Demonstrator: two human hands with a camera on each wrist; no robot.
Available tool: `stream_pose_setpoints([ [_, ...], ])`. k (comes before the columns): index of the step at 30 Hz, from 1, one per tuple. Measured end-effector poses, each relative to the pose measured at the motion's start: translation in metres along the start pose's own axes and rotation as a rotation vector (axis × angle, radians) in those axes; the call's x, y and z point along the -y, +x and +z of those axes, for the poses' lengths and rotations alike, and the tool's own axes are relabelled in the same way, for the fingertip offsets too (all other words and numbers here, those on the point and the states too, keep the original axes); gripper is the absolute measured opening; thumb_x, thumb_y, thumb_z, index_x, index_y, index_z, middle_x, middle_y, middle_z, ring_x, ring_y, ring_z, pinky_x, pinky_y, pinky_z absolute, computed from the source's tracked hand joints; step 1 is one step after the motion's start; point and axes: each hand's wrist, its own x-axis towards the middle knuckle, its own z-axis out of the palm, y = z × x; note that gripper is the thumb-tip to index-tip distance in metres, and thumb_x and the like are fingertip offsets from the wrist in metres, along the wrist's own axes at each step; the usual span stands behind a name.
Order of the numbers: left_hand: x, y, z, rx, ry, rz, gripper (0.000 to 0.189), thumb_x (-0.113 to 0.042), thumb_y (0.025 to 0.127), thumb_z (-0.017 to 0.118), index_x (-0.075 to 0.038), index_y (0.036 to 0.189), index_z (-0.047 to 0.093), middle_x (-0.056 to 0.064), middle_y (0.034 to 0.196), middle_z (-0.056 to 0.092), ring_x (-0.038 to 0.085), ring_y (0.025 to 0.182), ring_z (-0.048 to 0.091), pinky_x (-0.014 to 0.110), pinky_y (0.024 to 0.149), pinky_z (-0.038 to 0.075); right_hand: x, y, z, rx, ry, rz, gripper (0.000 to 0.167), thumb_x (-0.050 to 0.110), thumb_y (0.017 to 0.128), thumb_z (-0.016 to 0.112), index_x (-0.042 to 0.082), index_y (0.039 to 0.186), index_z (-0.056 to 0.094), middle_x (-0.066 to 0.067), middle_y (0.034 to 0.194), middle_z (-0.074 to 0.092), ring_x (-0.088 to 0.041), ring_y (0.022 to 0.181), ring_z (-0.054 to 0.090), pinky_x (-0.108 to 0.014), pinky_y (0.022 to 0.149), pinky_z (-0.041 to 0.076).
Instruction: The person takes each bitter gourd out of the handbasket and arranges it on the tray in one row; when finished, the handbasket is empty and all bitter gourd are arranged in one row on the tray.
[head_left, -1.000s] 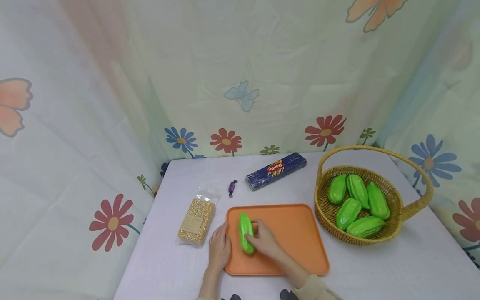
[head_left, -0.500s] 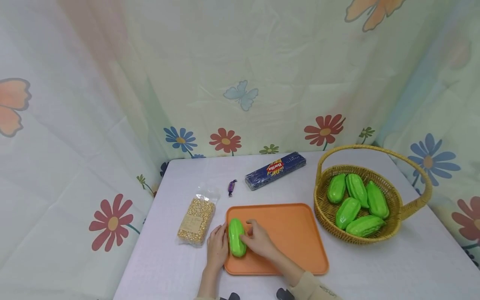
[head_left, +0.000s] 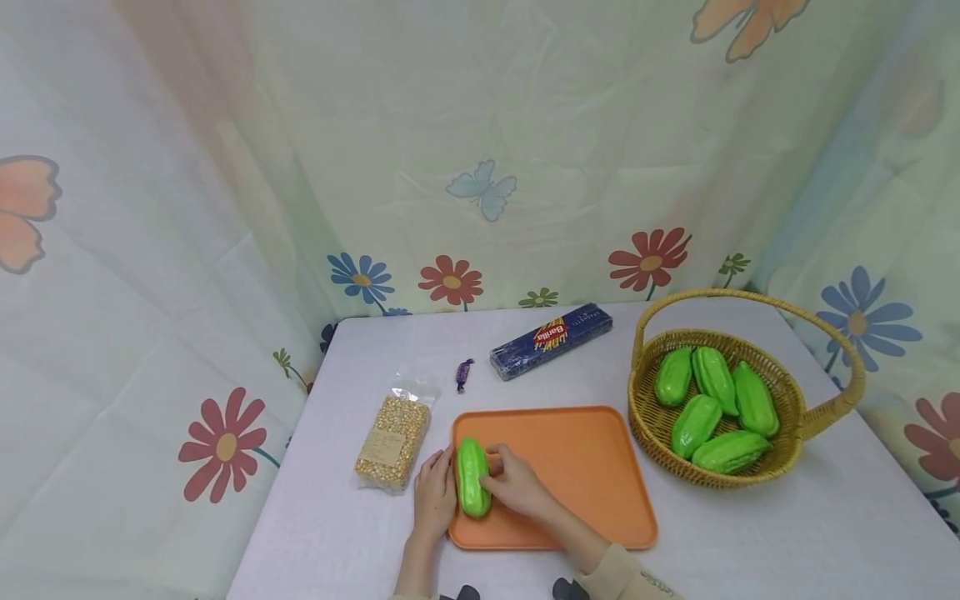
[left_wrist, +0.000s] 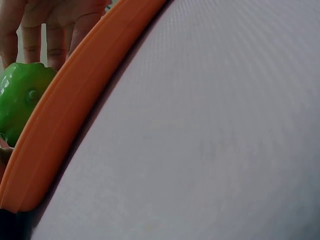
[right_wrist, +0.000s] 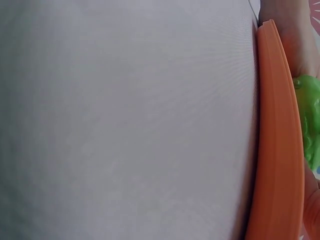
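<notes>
In the head view, a bright green, lengthwise-ridged gourd [head_left: 473, 477] lies along the left side of the orange tray [head_left: 570, 475], close to its rim. My right hand [head_left: 516, 483] is at the gourd's right side, thumb and fingertips against it. The left wrist view shows fairly straight fingers [left_wrist: 56, 42] of that hand reaching the gourd [left_wrist: 25, 97]. My left hand [head_left: 435, 496] rests at the tray's left edge with fingers extended. From the right wrist, this hand [right_wrist: 295, 40] appears beside the tray corner, by the gourd [right_wrist: 309, 115].
Right of the tray stands a wicker basket [head_left: 797, 408] with a tall handle, holding several similar green gourds [head_left: 696, 427]. A bag of corn kernels [head_left: 393, 442] lies to the left. Behind are a purple wrapped candy [head_left: 463, 376] and a blue Barilla spaghetti pack [head_left: 551, 342].
My right hand moved the gourd left, from its grip over the tray to beside the left rim. Its fingers then spread and came back against the gourd. My left hand stays by the tray edge.
</notes>
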Motion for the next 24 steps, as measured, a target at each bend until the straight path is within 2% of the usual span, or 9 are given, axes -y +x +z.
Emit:
stream_pose_setpoints([
  [9,0.0002,-0.0009,-0.0003,0.024,-0.023,-0.030,0.038,-0.011,0.096,0.044,-0.009,0.133,0.048,0.010,0.126,0.053,0.028,0.122,0.041,0.051,0.100,0.028,0.0015,-0.0020,0.0012,0.046,0.122,0.043,0.048,0.009,0.086,0.058,-0.007,0.128,0.040,-0.020,0.104,0.058,-0.025,0.084,0.063,-0.030,0.063,0.054],
  [19,-0.0004,-0.0007,-0.0017,0.027,0.001,-0.005,0.039,-0.010,0.094,0.047,-0.007,0.133,0.048,0.009,0.125,0.055,0.029,0.121,0.042,0.051,0.098,0.029,0.0000,-0.0042,-0.0004,0.038,0.152,0.054,0.044,0.008,0.088,0.054,-0.007,0.128,0.041,-0.022,0.106,0.058,-0.026,0.086,0.063,-0.030,0.062,0.055],
  [24,-0.0016,-0.0002,-0.0036,0.053,-0.031,-0.004,0.041,-0.010,0.094,0.047,-0.007,0.134,0.046,0.009,0.127,0.053,0.030,0.122,0.039,0.052,0.100,0.026,-0.0004,-0.0051,-0.0029,0.019,0.109,0.041,0.042,0.009,0.088,0.055,-0.006,0.125,0.044,-0.021,0.104,0.059,-0.027,0.087,0.063,-0.033,0.067,0.054],
])
